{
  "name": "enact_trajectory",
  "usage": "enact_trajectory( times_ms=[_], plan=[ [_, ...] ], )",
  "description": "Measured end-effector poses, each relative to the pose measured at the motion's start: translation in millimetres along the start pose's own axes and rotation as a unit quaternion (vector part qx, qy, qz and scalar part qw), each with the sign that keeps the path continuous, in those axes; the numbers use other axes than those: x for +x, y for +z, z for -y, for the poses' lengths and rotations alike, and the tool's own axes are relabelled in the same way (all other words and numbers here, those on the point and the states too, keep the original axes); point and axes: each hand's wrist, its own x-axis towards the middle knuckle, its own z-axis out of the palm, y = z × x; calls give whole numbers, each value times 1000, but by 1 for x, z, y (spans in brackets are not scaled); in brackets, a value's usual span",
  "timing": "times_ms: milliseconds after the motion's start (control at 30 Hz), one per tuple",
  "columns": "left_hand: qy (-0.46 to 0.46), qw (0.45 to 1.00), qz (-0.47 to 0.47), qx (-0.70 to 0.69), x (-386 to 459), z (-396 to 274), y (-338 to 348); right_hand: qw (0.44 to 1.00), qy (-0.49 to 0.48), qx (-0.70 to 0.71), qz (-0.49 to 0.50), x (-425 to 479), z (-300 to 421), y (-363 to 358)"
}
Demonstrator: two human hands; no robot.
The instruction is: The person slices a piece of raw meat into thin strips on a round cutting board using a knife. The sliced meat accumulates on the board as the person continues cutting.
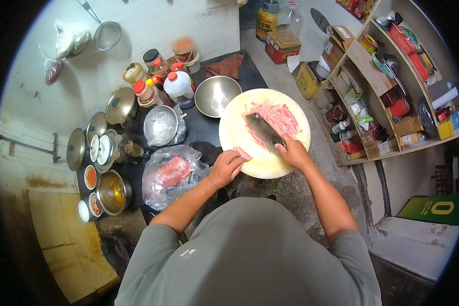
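Note:
A round, pale cutting board (233,130) lies in front of me, bearing a pile of raw meat strips (279,114). My right hand (293,151) grips the handle end of a dark-bladed cleaver (266,130), whose blade lies over the left part of the strips. At the board's lower left edge, my left hand (226,166) has its fingertips on a small piece of raw meat (243,153). Left of that hand, a larger slab of raw meat (174,171) rests in a clear plastic bag (153,187).
An empty steel bowl (218,96) touches the board's upper left side. Behind it stand lidded jars and a white jug (179,85). A steel bowl of yellow liquid (114,192) and small cups are at far left. Wooden shelves (346,61) hold goods at right.

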Motion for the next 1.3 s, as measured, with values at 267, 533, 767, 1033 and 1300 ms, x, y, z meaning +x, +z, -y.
enact_trajectory(
  times_ms=[267, 533, 767, 1033, 1300],
  plan=[
    [6, 1000, 2, 4, 11, -4, 2, 964, 105, 245, 14, 12, 11, -5],
    [-1, 1000, 18, 6, 2, -3, -4, 994, -2, -43, -98, -19, 54, -19],
    [-8, 999, -15, -29, -9, 3, 2, 982, -106, -155, -15, -83, 95, 5],
    [14, 1000, 9, 12, -11, 10, 7, 977, -93, -191, 36, -104, 104, 15],
    [9, 999, 36, 21, -20, 22, 13, 978, -80, -187, 56, -117, 114, 9]
  ],
)
